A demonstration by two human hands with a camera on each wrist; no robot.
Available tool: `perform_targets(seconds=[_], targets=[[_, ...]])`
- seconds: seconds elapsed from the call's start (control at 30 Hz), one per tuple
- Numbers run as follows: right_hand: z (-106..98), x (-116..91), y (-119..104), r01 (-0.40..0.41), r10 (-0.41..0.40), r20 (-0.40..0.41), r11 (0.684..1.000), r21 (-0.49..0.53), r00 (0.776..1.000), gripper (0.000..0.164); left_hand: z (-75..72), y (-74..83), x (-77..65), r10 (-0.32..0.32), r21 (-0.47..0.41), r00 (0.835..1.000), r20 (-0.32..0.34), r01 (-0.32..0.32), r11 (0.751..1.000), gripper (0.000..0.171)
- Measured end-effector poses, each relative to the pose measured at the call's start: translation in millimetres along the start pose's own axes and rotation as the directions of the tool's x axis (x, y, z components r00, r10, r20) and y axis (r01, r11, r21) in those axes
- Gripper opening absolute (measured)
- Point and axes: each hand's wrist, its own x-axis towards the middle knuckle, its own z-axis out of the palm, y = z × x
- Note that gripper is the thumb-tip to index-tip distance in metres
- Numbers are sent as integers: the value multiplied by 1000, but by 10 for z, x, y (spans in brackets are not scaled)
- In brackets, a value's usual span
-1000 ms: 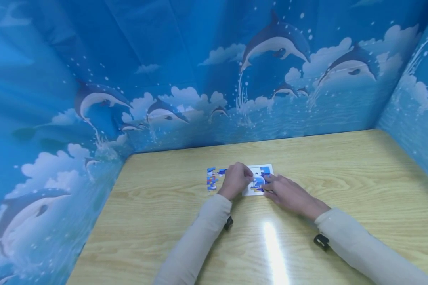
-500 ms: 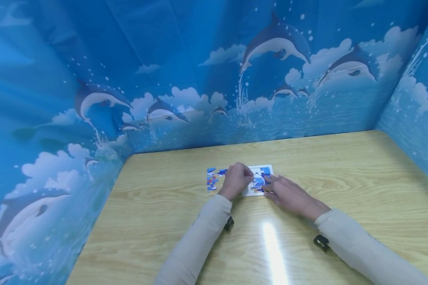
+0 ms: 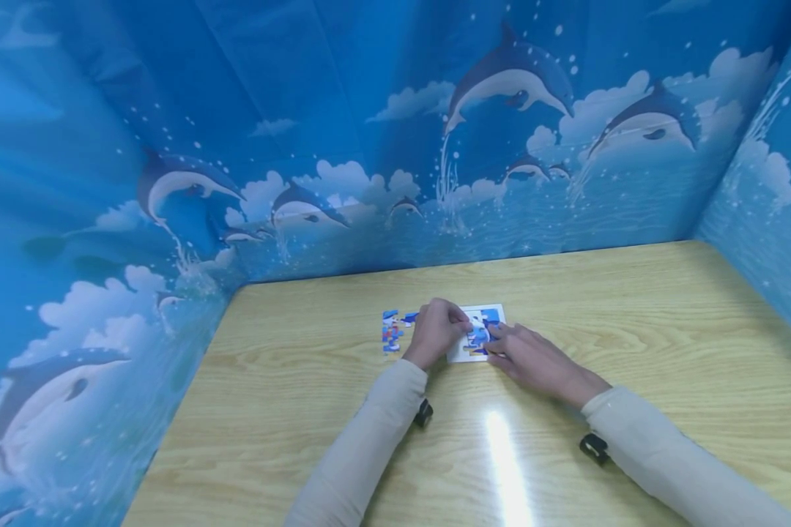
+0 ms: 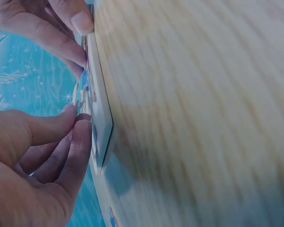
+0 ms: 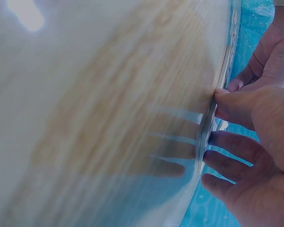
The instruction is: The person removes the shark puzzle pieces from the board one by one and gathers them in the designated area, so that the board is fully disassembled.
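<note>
A white-framed jigsaw puzzle board (image 3: 458, 356) lies flat on the table, with blue and white pieces (image 3: 491, 315) in its right part. Over its left half, my left hand (image 3: 435, 333) pinches a small puzzle piece (image 4: 76, 93) between thumb and fingertips; most of the piece is hidden by the fingers. My right hand (image 3: 530, 356) rests at the board's right side. Its thumb touches the near frame edge and its other fingers lie extended on and beside the board, as the right wrist view (image 5: 246, 156) shows. Both palms hide parts of the board.
Left of the board lie several loose jigsaw pieces (image 3: 392, 331), partly behind my left hand. The wooden table (image 3: 290, 410) ends at a blue dolphin-print curtain (image 3: 369, 183) at the back and sides. A bright light reflection (image 3: 506, 461) shows on the near tabletop.
My left fingertips have shifted slightly to the right over the board, still pinching. My right hand and the board have stayed in place.
</note>
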Motion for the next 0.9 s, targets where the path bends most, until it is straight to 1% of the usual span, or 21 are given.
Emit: perform_targets(seconds=[0.2, 0.4, 0.5, 0.7, 0.9], targets=[[2, 2, -6, 1, -1, 2, 1000, 0, 1000, 31, 2, -3, -7, -45, -37, 999, -3, 45, 998, 8], [4, 5, -9, 1, -1, -5, 1000, 5, 1000, 31, -29, -5, -21, -66, -50, 998, -9, 66, 997, 6], [1, 3, -6, 2, -2, -10, 1000, 8, 1000, 31, -68, -10, -32, -79, -67, 997, -6, 79, 995, 5], [4, 0, 13, 20, -19, -21, 1000, 9, 1000, 30, -175, -102, -45, -64, -59, 998, -8, 63, 996, 4], [5, -5, 11, 19, -19, -19, 1000, 15, 1000, 31, -276, -157, -74, -119, -35, 992, -30, 117, 992, 6]])
